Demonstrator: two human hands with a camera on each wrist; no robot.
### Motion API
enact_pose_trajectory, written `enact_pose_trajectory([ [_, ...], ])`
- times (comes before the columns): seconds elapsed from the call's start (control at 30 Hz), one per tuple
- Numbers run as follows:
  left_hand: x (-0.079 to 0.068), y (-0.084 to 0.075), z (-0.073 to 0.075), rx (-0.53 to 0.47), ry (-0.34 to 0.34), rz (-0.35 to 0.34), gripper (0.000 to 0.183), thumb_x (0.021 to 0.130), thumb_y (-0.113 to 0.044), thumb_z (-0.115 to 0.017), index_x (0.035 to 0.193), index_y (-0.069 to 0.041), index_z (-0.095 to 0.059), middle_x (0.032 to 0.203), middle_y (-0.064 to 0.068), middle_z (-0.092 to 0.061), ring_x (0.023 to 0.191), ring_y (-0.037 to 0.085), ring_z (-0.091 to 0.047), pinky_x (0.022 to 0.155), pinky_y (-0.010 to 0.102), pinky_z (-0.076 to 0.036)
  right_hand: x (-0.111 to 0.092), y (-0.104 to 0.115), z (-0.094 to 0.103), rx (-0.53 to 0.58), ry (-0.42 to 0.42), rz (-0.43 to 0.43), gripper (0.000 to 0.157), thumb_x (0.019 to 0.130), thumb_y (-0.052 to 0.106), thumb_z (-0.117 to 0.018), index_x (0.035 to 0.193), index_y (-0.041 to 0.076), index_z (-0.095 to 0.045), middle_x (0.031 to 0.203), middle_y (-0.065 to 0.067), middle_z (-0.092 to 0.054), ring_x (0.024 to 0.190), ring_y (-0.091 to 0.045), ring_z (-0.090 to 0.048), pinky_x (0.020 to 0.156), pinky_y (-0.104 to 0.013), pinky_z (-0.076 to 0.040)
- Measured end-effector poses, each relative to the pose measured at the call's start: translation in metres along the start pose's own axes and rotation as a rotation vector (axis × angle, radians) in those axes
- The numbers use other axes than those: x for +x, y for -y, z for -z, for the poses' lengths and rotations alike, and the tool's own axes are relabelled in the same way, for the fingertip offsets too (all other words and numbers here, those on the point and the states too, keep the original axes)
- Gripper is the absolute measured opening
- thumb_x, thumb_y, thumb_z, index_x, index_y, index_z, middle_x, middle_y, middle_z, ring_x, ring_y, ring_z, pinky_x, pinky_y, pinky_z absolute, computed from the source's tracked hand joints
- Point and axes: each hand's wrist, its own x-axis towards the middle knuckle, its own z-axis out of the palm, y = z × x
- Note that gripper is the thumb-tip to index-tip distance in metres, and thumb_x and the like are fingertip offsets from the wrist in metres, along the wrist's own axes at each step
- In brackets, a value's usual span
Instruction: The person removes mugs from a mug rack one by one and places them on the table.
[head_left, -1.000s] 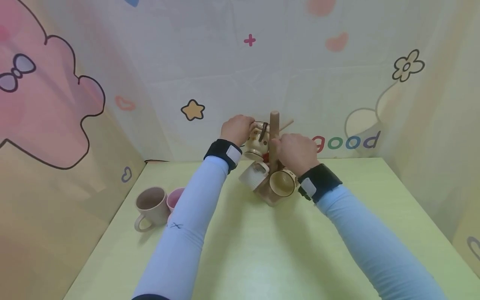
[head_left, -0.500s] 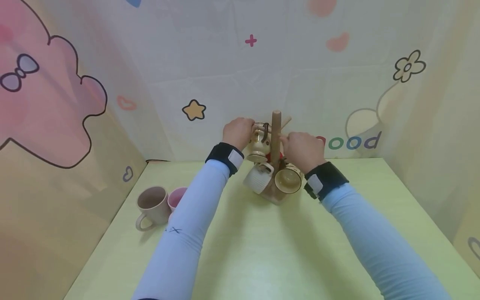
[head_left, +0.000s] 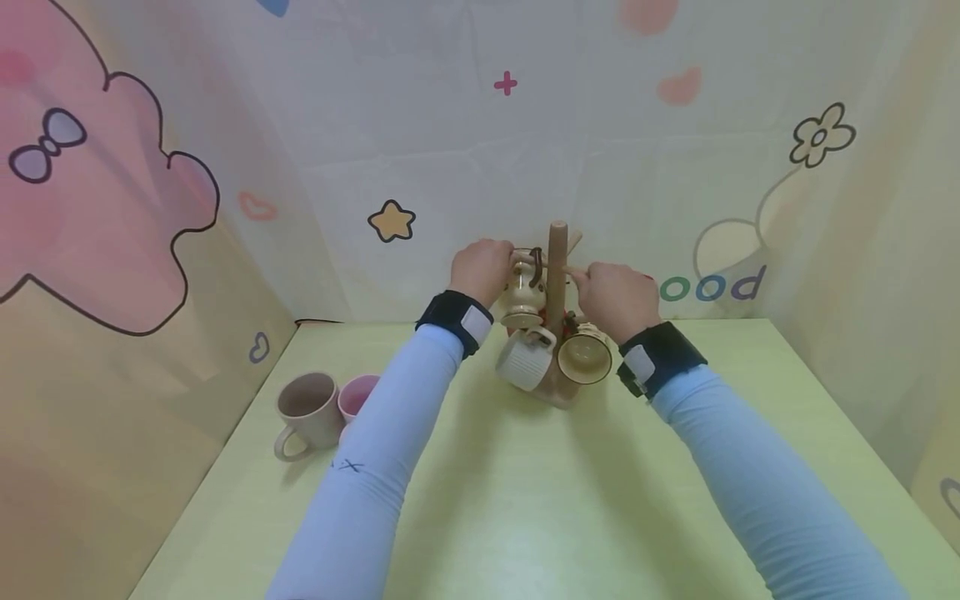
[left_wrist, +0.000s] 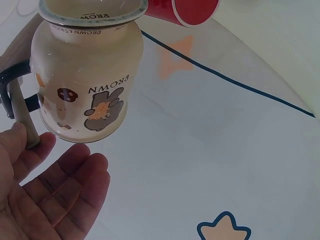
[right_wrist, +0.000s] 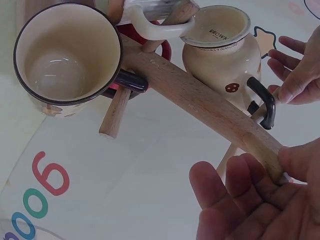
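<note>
A wooden mug tree (head_left: 557, 283) stands toward the back of the table. The left hand (head_left: 482, 271) pinches the tip of an upper-left peg (left_wrist: 27, 122) between thumb and finger. From that peg, a cream bear-print mug (left_wrist: 82, 75) hangs upside down by its dark handle. The right hand (head_left: 618, 298) pinches the end of the opposite peg (right_wrist: 263, 157), which carries no mug. Lower down hang a ribbed white mug (head_left: 525, 360) and a dark-rimmed cream mug (right_wrist: 67, 55). A red mug (left_wrist: 197, 11) is mostly hidden behind.
At the table's left stand a grey-beige mug (head_left: 309, 412) and a pink mug (head_left: 356, 396), the latter partly covered by the left sleeve. A printed cloth (head_left: 420, 108) closes off the back and sides of the table (head_left: 510, 517).
The mug tree has turned slightly, its lower mugs shifting right. My right hand has moved right with its peg, which now shows between post and hand. The left hand stays on its peg.
</note>
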Motion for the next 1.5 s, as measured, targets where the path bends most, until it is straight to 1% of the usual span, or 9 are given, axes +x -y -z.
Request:
enact_pose_trajectory([
  [0.1,-0.001,-0.001,-0.001,0.002,-0.002,0.0,0.033,0.107,-0.03,-0.045,0.109,-0.011,-0.072,0.094,0.005,-0.071,0.082,0.018,-0.066,0.069,0.036,-0.056,0.0,-0.001,0.001,0.011,0.024,-0.012,0.05,0.107,0.04,-0.037,0.083,0.004,-0.062,0.063,-0.008,-0.051,0.061,-0.027,-0.054,0.05,-0.039,-0.04],
  [0.23,-0.001,-0.001,-0.003,0.014,-0.013,-0.004,0.032,0.107,-0.03,-0.046,0.109,-0.011,-0.072,0.093,0.005,-0.071,0.08,0.018,-0.066,0.068,0.036,-0.056,0.0,-0.001,0.002,0.024,0.034,-0.026,0.049,0.107,0.039,-0.037,0.087,0.003,-0.063,0.065,-0.009,-0.052,0.063,-0.028,-0.054,0.051,-0.038,-0.039],
  [0.43,-0.002,-0.002,-0.003,0.013,-0.012,-0.006,0.032,0.107,-0.029,-0.046,0.108,-0.01,-0.071,0.093,0.005,-0.07,0.08,0.018,-0.065,0.068,0.036,-0.056,0.001,-0.004,0.002,0.038,0.027,-0.028,0.047,0.107,0.038,-0.036,0.082,0.005,-0.059,0.063,-0.007,-0.048,0.06,-0.026,-0.052,0.049,-0.036,-0.037],
  [0.63,-0.003,-0.004,-0.002,0.022,-0.005,-0.004,0.031,0.106,-0.03,-0.046,0.11,-0.01,-0.071,0.095,0.005,-0.07,0.082,0.017,-0.065,0.069,0.035,-0.056,0.003,-0.008,0.002,0.045,0.035,-0.042,0.048,0.107,0.037,-0.036,0.098,0.001,-0.066,0.068,-0.011,-0.054,0.062,-0.028,-0.054,0.049,-0.037,-0.039],
  [0.73,-0.004,-0.004,-0.002,0.023,-0.015,-0.006,0.031,0.106,-0.029,-0.047,0.109,-0.01,-0.071,0.096,0.005,-0.071,0.083,0.018,-0.066,0.068,0.036,-0.056,0.004,-0.01,0.002,0.051,0.041,-0.049,0.049,0.107,0.038,-0.036,0.102,0.0,-0.066,0.069,-0.011,-0.055,0.063,-0.028,-0.055,0.049,-0.038,-0.039],
  [0.97,-0.008,-0.007,-0.001,0.041,-0.029,-0.017,0.03,0.106,-0.029,-0.049,0.109,-0.009,-0.071,0.096,0.006,-0.071,0.084,0.018,-0.067,0.069,0.035,-0.057,0.005,-0.013,0.002,0.067,0.043,-0.063,0.047,0.107,0.036,-0.037,0.107,0.0,-0.066,0.073,-0.012,-0.057,0.065,-0.029,-0.055,0.051,-0.039,-0.04],
  [1.27,-0.01,-0.01,-0.001,0.044,-0.018,-0.026,0.029,0.105,-0.028,-0.049,0.111,-0.01,-0.071,0.097,0.005,-0.071,0.086,0.018,-0.067,0.071,0.035,-0.057,0.007,-0.017,0.002,0.07,0.052,-0.097,0.046,0.107,0.036,-0.037,0.112,-0.001,-0.064,0.078,-0.015,-0.062,0.068,-0.032,-0.057,0.052,-0.04,-0.041],
  [1.5,-0.012,-0.014,0.0,0.043,-0.02,-0.027,0.031,0.105,-0.031,-0.049,0.111,-0.011,-0.071,0.096,0.005,-0.07,0.084,0.018,-0.067,0.07,0.035,-0.056,0.01,-0.023,0.001,0.075,0.043,-0.103,0.047,0.107,0.037,-0.036,0.115,0.0,-0.063,0.085,-0.018,-0.064,0.072,-0.035,-0.06,0.054,-0.043,-0.043],
])
